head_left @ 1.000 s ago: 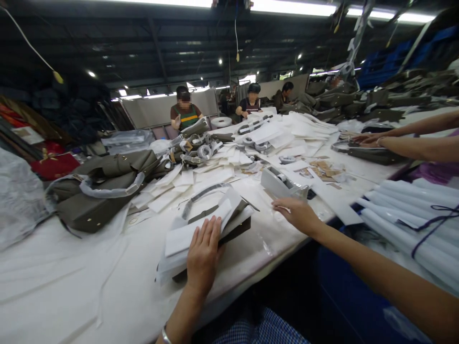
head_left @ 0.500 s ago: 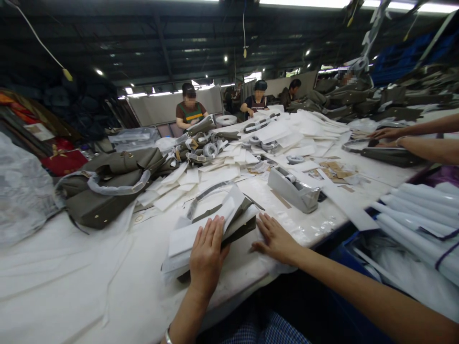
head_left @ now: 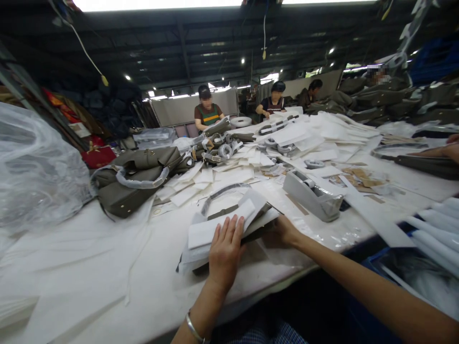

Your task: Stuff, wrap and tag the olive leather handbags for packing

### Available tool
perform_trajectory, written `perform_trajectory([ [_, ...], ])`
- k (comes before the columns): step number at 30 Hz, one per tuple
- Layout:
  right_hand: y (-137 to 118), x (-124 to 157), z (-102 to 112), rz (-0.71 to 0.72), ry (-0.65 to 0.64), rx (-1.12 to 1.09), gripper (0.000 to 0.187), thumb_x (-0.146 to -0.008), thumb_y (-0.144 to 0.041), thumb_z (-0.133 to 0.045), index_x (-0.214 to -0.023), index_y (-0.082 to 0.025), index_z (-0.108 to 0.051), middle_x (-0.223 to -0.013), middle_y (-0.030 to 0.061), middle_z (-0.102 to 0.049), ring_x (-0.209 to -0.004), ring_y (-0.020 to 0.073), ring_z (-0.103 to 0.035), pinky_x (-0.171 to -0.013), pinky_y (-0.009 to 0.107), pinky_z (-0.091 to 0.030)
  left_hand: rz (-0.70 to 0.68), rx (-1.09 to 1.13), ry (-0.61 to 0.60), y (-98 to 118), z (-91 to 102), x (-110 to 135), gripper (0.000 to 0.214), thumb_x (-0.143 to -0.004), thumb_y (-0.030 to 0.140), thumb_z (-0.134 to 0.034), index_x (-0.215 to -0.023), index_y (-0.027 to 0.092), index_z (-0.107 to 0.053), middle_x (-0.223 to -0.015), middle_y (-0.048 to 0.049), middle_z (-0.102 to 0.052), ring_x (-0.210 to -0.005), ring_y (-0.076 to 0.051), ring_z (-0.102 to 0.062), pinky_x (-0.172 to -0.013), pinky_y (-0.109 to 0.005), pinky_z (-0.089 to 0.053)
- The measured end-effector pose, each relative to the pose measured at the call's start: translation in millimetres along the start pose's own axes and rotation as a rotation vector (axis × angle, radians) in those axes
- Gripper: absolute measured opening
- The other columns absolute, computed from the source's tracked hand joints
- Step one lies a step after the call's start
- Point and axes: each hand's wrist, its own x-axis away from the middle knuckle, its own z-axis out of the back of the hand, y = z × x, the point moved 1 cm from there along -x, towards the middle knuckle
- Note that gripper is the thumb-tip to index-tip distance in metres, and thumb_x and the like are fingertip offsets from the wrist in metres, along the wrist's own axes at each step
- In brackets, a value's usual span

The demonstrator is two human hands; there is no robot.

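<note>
My left hand (head_left: 225, 251) lies flat, fingers stretched out, on a paper-wrapped olive bag piece (head_left: 229, 224) at the near edge of the white table (head_left: 107, 267). My right hand (head_left: 281, 232) reaches under the right edge of that same piece; its fingers are tucked beneath the wrapping and mostly hidden. A strap wrapped in clear film (head_left: 224, 193) lies on top of the piece, just beyond my left fingers.
A grey tape dispenser (head_left: 312, 195) stands right of my hands. An olive handbag with film-wrapped handle (head_left: 138, 184) lies at left, beside a clear plastic bag (head_left: 36, 172). White paper sheets (head_left: 304, 138) cover the middle. Other people sit at the far end; another person's hand (head_left: 452, 149) rests at right.
My right hand has drawn back from near the tape dispenser to the wrapped piece and slid under its right edge. My left hand has stayed flat on it. The camera has turned left.
</note>
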Motion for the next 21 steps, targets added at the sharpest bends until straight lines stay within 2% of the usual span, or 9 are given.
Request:
perform_trajectory([
  [2, 0, 27, 20, 0.019, 0.013, 0.089, 0.029, -0.093, -0.043, -0.059, -0.11, -0.023, -0.07, -0.121, 0.0093, -0.068, -0.121, 0.0357, -0.056, -0.107, 0.055, -0.041, -0.008, 0.002, -0.02, 2, -1.7, 0, 0.065, -0.092, 0.018, -0.057, -0.152, 0.018, -0.034, -0.151, -0.0094, -0.047, -0.14, -0.028, -0.044, -0.113, -0.048, -0.042],
  [4, 1, 59, 32, 0.078, -0.051, 0.262, 0.037, -0.093, -0.047, -0.057, -0.118, -0.023, -0.069, -0.125, 0.0111, -0.067, -0.122, 0.0355, -0.057, -0.109, 0.055, -0.04, -0.015, 0.003, -0.035, 5, -4.8, 1, 0.064, -0.092, 0.019, -0.058, -0.151, 0.019, -0.036, -0.151, -0.0086, -0.047, -0.139, -0.028, -0.044, -0.114, -0.048, -0.041],
  [7, 3, 102, 31, 0.208, -0.133, 0.564, 0.053, -0.088, -0.052, -0.062, -0.133, -0.023, -0.061, -0.139, 0.0133, -0.059, -0.13, 0.0342, -0.053, -0.112, 0.055, -0.038, -0.007, 0.003, -0.051, 10, -9.1, 0, 0.062, -0.092, 0.021, -0.059, -0.15, 0.02, -0.038, -0.152, -0.0075, -0.046, -0.139, -0.029, -0.045, -0.114, -0.049, -0.04],
  [9, 2, 120, 22, 0.272, -0.102, 0.67, 0.052, -0.087, -0.048, -0.066, -0.131, -0.022, -0.062, -0.137, 0.0141, -0.06, -0.129, 0.0334, -0.054, -0.11, 0.053, -0.041, 0.007, 0.005, -0.067, 11, -9.9, -2, 0.062, -0.092, 0.021, -0.059, -0.15, 0.02, -0.038, -0.152, -0.0074, -0.045, -0.139, -0.029, -0.045, -0.115, -0.048, -0.038],
  [13, -8, 132, 5, 0.328, -0.027, 0.828, 0.026, -0.094, -0.025, -0.056, -0.116, -0.021, -0.069, -0.114, 0.0109, -0.072, -0.1, 0.0268, -0.067, -0.088, 0.043, -0.055, 0.032, 0.017, -0.101, 8, -6.2, -7, 0.063, -0.092, 0.021, -0.06, -0.151, 0.018, -0.037, -0.153, -0.0089, -0.044, -0.141, -0.028, -0.043, -0.116, -0.047, -0.036],
  [17, -31, 135, -7, 0.445, -0.036, 1.053, 0.043, -0.087, -0.003, -0.048, -0.122, -0.021, -0.067, -0.123, 0.0103, -0.069, -0.095, 0.0266, -0.067, -0.076, 0.039, -0.056, 0.037, 0.013, -0.114, 6, -1.5, -13, 0.063, -0.092, 0.021, -0.06, -0.151, 0.018, -0.037, -0.152, -0.0092, -0.046, -0.14, -0.027, -0.044, -0.116, -0.046, -0.037],
  [19, -40, 136, -16, 0.456, -0.07, 1.13, 0.043, -0.084, -0.002, -0.052, -0.119, -0.019, -0.068, -0.129, 0.0122, -0.066, -0.095, 0.0281, -0.066, -0.075, 0.04, -0.056, 0.037, 0.007, -0.123, 6, -0.8, -15, 0.064, -0.091, 0.021, -0.06, -0.151, 0.018, -0.037, -0.152, -0.0091, -0.046, -0.14, -0.027, -0.044, -0.115, -0.046, -0.037],
  [21, -45, 135, -25, 0.421, -0.133, 1.13, 0.038, -0.083, -0.008, -0.06, -0.119, -0.017, -0.068, -0.131, 0.0144, -0.064, -0.094, 0.0297, -0.066, -0.075, 0.043, -0.056, 0.034, -0.003, -0.132, 7, -1.7, -15, 0.065, -0.091, 0.021, -0.06, -0.151, 0.018, -0.036, -0.152, -0.0094, -0.046, -0.14, -0.027, -0.044, -0.115, -0.046, -0.037],
])
